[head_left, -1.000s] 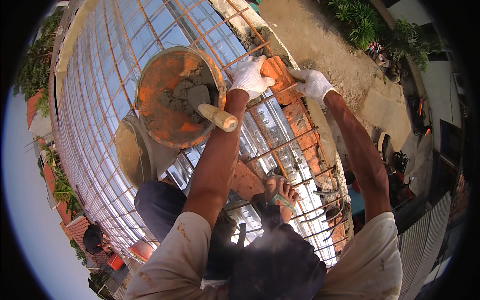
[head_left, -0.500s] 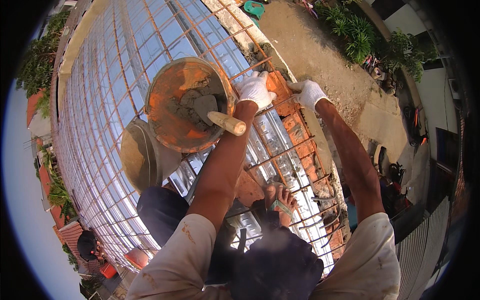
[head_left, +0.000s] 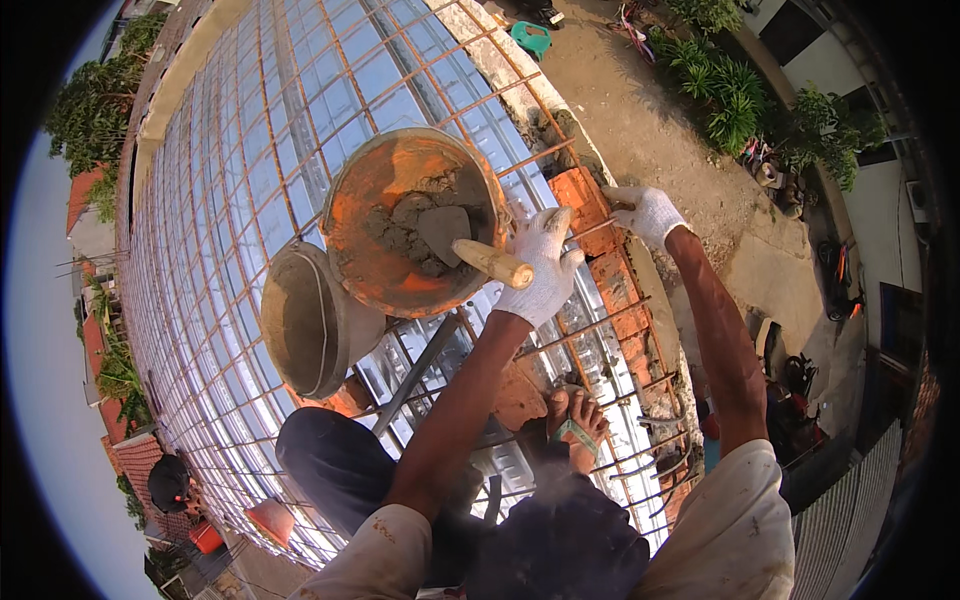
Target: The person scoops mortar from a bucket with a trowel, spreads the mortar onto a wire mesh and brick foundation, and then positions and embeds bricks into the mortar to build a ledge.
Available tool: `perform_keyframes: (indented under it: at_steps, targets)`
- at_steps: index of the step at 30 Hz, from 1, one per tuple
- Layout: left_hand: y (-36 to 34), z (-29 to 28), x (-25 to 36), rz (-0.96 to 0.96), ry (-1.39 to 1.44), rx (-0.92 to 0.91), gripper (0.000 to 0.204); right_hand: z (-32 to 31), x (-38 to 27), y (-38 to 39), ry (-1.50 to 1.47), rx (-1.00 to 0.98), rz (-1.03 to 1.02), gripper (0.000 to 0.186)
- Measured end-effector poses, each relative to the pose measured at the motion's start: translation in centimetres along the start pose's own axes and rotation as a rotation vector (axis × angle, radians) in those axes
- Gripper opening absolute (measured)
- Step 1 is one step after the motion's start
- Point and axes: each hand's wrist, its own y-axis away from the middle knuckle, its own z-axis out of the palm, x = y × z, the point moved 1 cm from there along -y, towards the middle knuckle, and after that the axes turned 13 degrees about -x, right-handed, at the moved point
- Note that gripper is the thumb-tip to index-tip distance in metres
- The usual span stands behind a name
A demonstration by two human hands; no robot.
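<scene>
My left hand (head_left: 541,268), in a white glove, is beside the bucket, close behind the wooden handle of a trowel (head_left: 492,263). Its fingers are apart, and it grips nothing that I can see. The trowel's blade rests in grey mortar (head_left: 400,225) inside an orange-stained bucket (head_left: 345,225). At the outer edge of the roof, my gloved right hand (head_left: 652,215) has its fingers stretched towards a red brick (head_left: 582,205), with the fingertips at or near its outer side. More bricks (head_left: 618,295) run along the edge below it.
A second, grey bucket (head_left: 300,320) tilts beside the first. Rusty rebar mesh (head_left: 270,130) spans shiny metal decking (head_left: 210,240). My sandalled foot (head_left: 578,420) stands near bent bar ends (head_left: 665,440). Beyond the edge lies lower ground (head_left: 600,90). Another person (head_left: 170,485) is at far lower left.
My left hand has left the brick and come back towards the bucket and trowel handle. The right hand stays by the brick's outer side. The whole view has shifted slightly.
</scene>
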Motion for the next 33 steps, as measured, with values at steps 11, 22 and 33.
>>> perform_keyframes:
  at_steps: [11,22,33]
  targets:
    - [3.6,1.6,1.8,-0.044,0.135,-0.043,0.056,0.2,2.1,-1.7,0.201,0.035,-0.022,0.054]
    - [10.8,-13.0,9.7,0.030,0.073,-0.841,0.052,-4.2,-4.7,0.6,0.440,0.140,0.021,0.042]
    - [9.6,-28.1,-9.7,-0.388,-0.283,0.313,0.069,5.9,-34.5,3.6,1.060,-0.300,-0.151,0.062]
